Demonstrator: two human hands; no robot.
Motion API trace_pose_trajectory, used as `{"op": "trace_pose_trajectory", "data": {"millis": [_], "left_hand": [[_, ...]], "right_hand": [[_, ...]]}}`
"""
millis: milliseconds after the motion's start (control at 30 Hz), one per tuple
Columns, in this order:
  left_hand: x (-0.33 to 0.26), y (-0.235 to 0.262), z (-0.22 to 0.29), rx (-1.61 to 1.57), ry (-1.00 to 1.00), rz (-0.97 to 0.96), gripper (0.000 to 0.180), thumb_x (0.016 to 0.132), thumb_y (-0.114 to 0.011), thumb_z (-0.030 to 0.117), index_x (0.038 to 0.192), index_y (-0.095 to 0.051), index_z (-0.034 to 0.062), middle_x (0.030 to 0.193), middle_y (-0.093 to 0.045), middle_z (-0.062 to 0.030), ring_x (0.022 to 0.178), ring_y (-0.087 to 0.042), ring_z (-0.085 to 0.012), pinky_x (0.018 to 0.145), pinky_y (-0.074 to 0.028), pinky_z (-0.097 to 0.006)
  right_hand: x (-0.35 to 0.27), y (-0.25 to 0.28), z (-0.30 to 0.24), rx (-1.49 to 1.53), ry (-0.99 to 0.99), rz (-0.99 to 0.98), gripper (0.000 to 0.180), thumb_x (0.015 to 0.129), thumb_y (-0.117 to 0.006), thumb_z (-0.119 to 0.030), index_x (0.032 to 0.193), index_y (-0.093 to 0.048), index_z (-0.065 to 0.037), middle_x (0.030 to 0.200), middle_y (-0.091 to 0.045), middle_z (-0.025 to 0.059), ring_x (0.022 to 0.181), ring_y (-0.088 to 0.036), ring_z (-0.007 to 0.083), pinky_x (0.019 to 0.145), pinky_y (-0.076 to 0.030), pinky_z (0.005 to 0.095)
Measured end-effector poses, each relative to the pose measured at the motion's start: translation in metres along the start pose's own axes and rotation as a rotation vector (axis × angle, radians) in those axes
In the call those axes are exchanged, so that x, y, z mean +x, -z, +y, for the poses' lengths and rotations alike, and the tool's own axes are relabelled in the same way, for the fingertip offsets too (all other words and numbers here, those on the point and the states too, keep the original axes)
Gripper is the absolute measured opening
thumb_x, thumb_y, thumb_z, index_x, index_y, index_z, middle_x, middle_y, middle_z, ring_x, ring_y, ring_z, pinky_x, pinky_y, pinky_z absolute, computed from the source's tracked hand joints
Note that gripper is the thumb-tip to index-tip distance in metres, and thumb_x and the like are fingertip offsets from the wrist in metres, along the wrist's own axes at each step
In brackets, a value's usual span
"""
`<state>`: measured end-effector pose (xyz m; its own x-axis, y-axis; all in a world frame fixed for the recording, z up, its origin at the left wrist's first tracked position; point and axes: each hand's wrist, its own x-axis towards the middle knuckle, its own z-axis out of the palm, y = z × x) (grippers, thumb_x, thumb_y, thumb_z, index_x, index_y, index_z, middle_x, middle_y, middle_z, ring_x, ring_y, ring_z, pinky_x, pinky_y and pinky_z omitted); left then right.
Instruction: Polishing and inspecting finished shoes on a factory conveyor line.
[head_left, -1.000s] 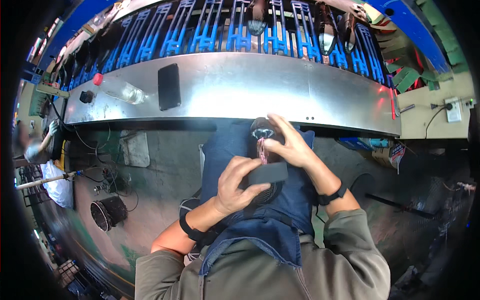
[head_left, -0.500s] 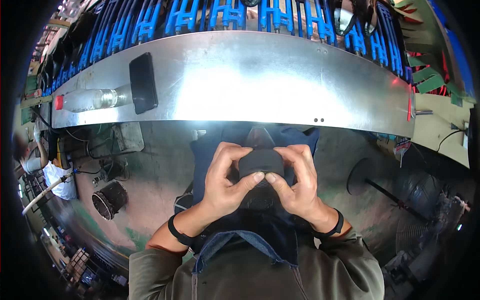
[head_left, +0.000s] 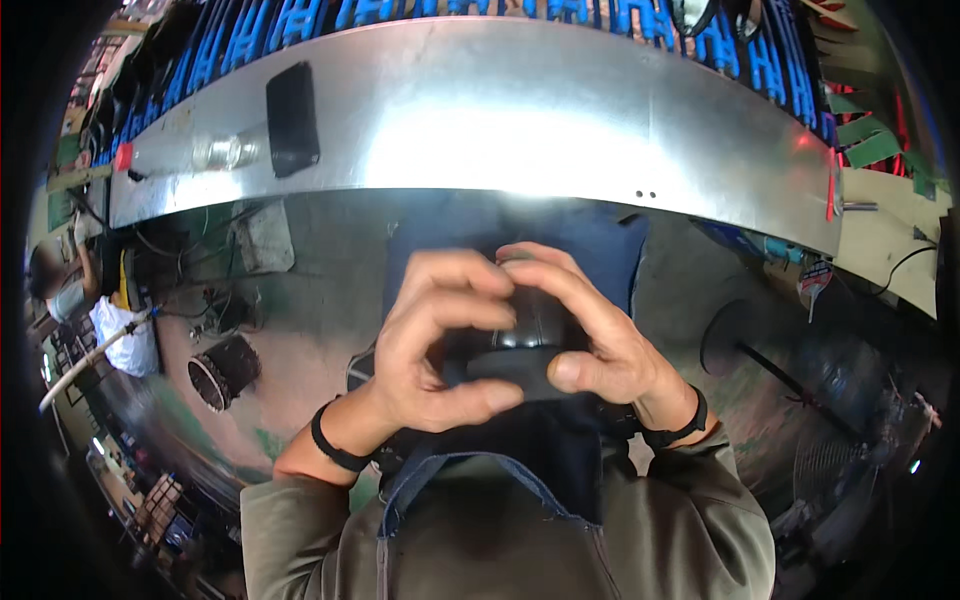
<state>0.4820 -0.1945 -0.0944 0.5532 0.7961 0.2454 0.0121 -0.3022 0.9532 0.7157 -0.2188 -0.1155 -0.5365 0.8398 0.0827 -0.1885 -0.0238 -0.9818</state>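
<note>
A black item [head_left: 515, 372] with a dull, soft-looking rim and a glossy rounded part above it sits between my hands, over my lap. Its kind is hard to make out. My left hand [head_left: 425, 335], blurred at the fingertips, curls round its left side, with the thumb along the near rim. My right hand [head_left: 600, 335] grips the other side, fingers bent over the far end and thumb pressed at the near rim. Much of the item is hidden behind the fingers and in shadow. A dark blue apron [head_left: 500, 480] covers my lap beneath it.
A shiny metal bench [head_left: 600, 110] crosses ahead, bearing a black phone [head_left: 292, 120] and a clear bottle with a red cap [head_left: 190, 155]. Blue metal frames [head_left: 310, 20] line its far side. A dark bucket [head_left: 224, 372] and a fan [head_left: 850, 450] stand either side; another person [head_left: 70, 285] is far left.
My fingers have shifted from pinching the black rim to curling further over the item, which now shows a glossy part. The bench appears higher in view.
</note>
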Motion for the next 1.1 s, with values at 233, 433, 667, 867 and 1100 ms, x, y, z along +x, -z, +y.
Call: {"op": "trace_pose_trajectory", "data": {"millis": [233,433,667,867,1100], "left_hand": [[-0.011,-0.036,0.009,-0.017,0.074,-0.119,0.065,0.089,-0.061,0.047,0.129,-0.059,-0.0054,0.141,-0.052,-0.0223,0.138,-0.042,-0.0397,0.114,-0.032,-0.053],[-0.032,-0.059,-0.006,-0.374,0.11,-0.005,0.067,0.105,-0.034,0.05,0.143,-0.047,-0.0042,0.154,-0.04,-0.0203,0.144,-0.036,-0.0338,0.12,-0.026,-0.044],[-0.103,-0.08,-0.027,0.035,0.323,-0.171,0.132,0.064,-0.093,0.043,0.158,-0.011,0.0003,0.159,-0.023,-0.0302,0.148,-0.026,-0.0424,0.121,-0.028,-0.047],[-0.02,-0.036,0.033,0.46,-0.5,-0.084,0.115,0.06,-0.091,0.027,0.155,-0.03,0.0042,0.145,-0.046,-0.0257,0.129,-0.051,-0.0452,0.107,-0.044,-0.049],[-0.033,-0.046,0.032,-0.564,0.211,0.358,0.104,0.085,-0.077,0.031,0.158,-0.011,0.001,0.151,-0.037,-0.0198,0.142,-0.037,-0.0299,0.118,-0.029,-0.044]], "right_hand": [[-0.032,-0.047,0.006,-0.103,0.227,0.27,0.04,0.095,-0.051,-0.03,0.122,-0.062,-0.003,0.122,-0.06,0.0153,0.13,-0.04,0.035,0.111,-0.033,0.0504],[-0.049,-0.059,0.006,-0.143,0.173,0.377,0.055,0.104,-0.033,-0.047,0.122,-0.06,-0.003,0.132,-0.056,0.0185,0.126,-0.047,0.0323,0.11,-0.034,0.0434],[-0.062,-0.061,0.004,-0.11,0.312,0.421,0.079,0.103,-0.015,-0.066,0.134,-0.05,-0.002,0.137,-0.049,0.0211,0.129,-0.047,0.0294,0.113,-0.033,0.0435],[-0.06,-0.047,-0.043,0.52,0.264,0.64,0.072,0.104,-0.038,-0.056,0.147,-0.037,0.001,0.135,-0.053,0.0159,0.133,-0.046,0.0261,0.115,-0.033,0.0422],[-0.018,-0.063,-0.014,-0.081,0.103,0.475,0.075,0.093,-0.07,-0.024,0.152,-0.032,0.002,0.149,-0.045,0.017,0.138,-0.043,0.0251,0.116,-0.032,0.0369]]}}
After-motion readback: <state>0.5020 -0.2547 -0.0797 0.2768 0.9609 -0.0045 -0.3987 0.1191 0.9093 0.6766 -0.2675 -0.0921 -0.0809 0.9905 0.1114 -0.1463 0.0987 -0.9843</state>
